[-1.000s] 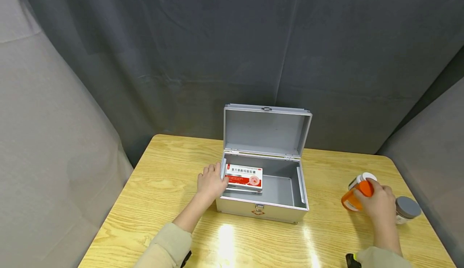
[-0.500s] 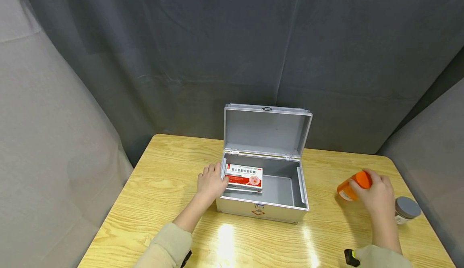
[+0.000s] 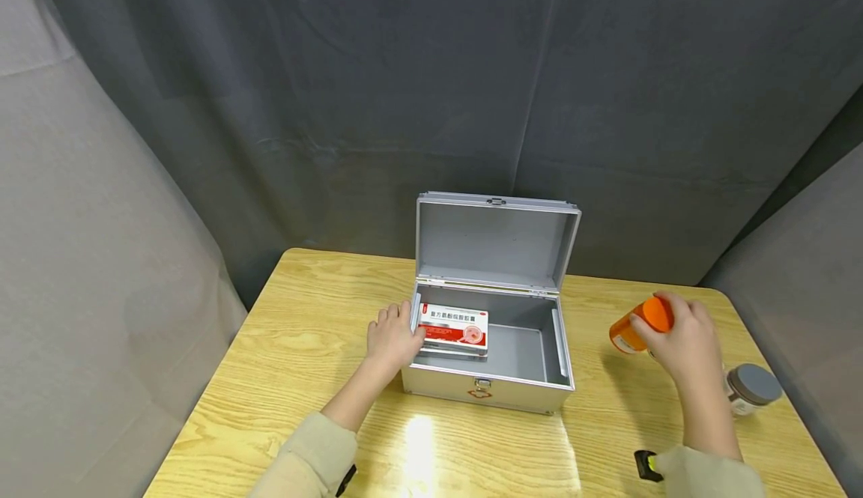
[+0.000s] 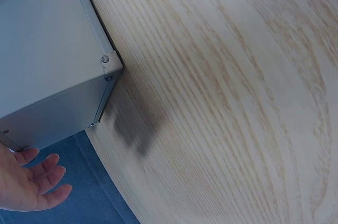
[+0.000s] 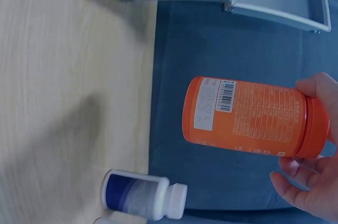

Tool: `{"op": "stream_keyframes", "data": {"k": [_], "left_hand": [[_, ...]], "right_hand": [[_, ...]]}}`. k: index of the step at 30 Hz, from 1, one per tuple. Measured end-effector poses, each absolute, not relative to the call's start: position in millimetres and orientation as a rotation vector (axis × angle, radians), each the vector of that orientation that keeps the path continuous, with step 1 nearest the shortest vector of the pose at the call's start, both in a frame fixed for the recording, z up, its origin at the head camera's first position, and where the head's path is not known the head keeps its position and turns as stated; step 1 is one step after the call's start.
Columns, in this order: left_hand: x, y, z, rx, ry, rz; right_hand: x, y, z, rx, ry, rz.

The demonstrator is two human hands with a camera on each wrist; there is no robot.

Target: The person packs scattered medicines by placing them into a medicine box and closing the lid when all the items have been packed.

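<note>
An orange bottle [image 5: 243,115] hangs tilted above the table at the right. My right hand [image 3: 689,341] grips it by its orange lid, thumb on one side and fingers on the other. To its left, a silver case [image 3: 492,401] with a red cross emblem stands with its lid raised. My left hand [image 3: 394,337] holds the case's left rim, thumb over the edge, while the other fingers [image 4: 50,182] lie loosely outside the wall. A white and red medicine box [image 3: 453,327] lies inside the case at the left, on top of another flat box.
Near the table's right edge stands a jar [image 3: 755,386] with a grey lid. The right wrist view shows a white bottle [image 5: 142,195] with a blue label, mostly hidden behind my right hand in the head view. A dark curtain [image 3: 472,108] hangs behind the table.
My right hand has lifted the orange bottle and carried it left and away from me, uncovering more of the grey-lidded jar. My left hand and the case have stayed still.
</note>
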State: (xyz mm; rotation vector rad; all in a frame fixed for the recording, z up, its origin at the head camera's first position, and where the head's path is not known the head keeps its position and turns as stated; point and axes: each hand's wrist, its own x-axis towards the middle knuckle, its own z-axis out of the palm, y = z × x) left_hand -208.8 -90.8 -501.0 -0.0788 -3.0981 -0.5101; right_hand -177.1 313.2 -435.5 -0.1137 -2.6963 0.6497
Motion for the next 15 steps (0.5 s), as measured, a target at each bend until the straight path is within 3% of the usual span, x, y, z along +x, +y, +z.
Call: {"op": "stream_keyframes", "data": {"k": [15], "left_hand": [[-209,-91,-501,-0.088,-3.095,-0.510]], "right_hand": [[-186,277,-411,0.074,-2.622,0.628]]}}
